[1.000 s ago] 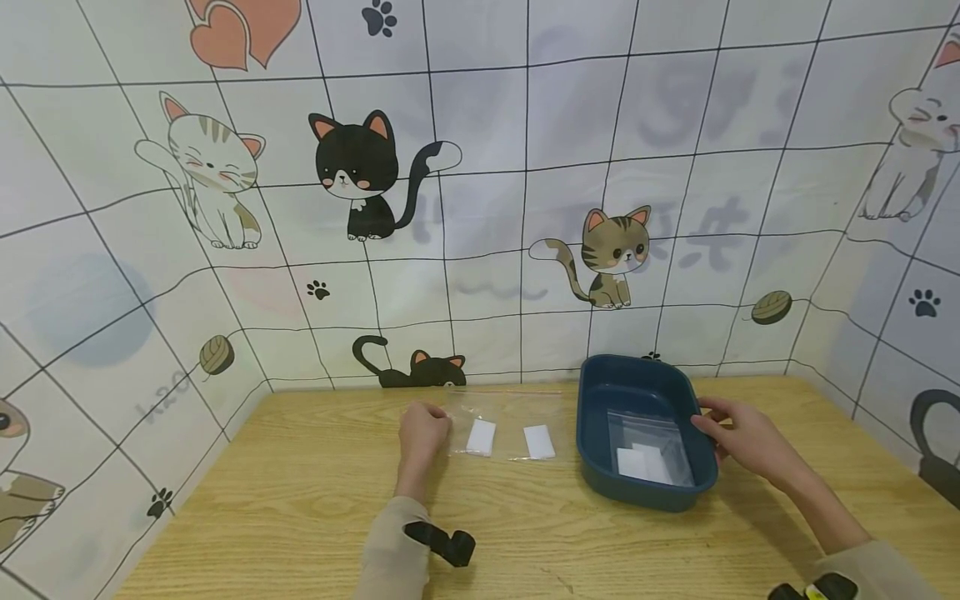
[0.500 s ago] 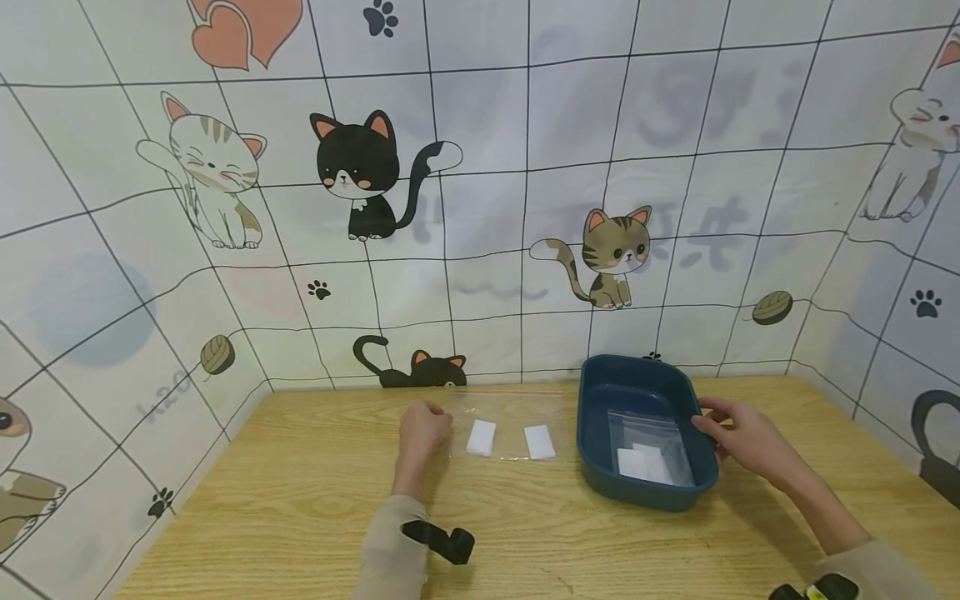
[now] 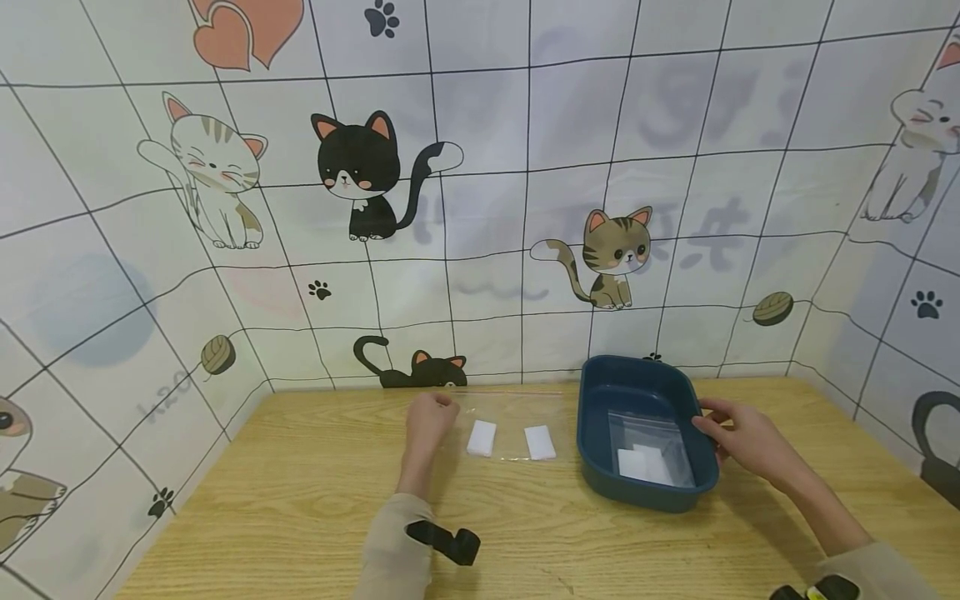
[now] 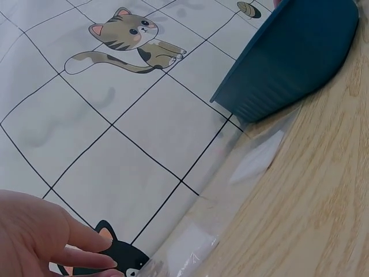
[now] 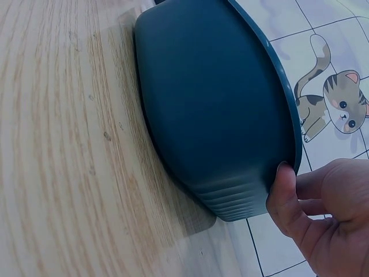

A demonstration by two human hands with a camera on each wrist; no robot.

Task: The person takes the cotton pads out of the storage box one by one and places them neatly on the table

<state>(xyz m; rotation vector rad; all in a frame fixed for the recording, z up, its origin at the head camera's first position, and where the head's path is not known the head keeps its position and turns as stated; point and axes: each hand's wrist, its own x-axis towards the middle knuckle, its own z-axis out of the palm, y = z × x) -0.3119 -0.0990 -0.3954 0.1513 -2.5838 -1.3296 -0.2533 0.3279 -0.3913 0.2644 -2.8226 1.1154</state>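
A flat clear plastic bag [image 3: 510, 408] holding two white rectangular pieces lies on the table in the head view. My left hand [image 3: 431, 423] is at the bag's upper left corner, fingers bent; I cannot tell whether they pinch it. In the left wrist view, the left hand's fingertips [image 4: 104, 243] come close to the bag's near end [image 4: 214, 228]. My right hand [image 3: 744, 435] grips the right rim of a dark blue plastic basin [image 3: 596, 479], with the thumb on its outer wall in the right wrist view. Inside the basin are clear zip bags [image 3: 630, 423] with white pieces.
The wood-grain table [image 3: 495, 533] extends in front of both hands. Behind it and at the sides hangs a white cloth [image 3: 487, 217] with black grid lines and printed cats, right against the table's back edge.
My left hand has shifted slightly up and to the right along the bag's left edge. The bag, the basin and my right hand have stayed in place.
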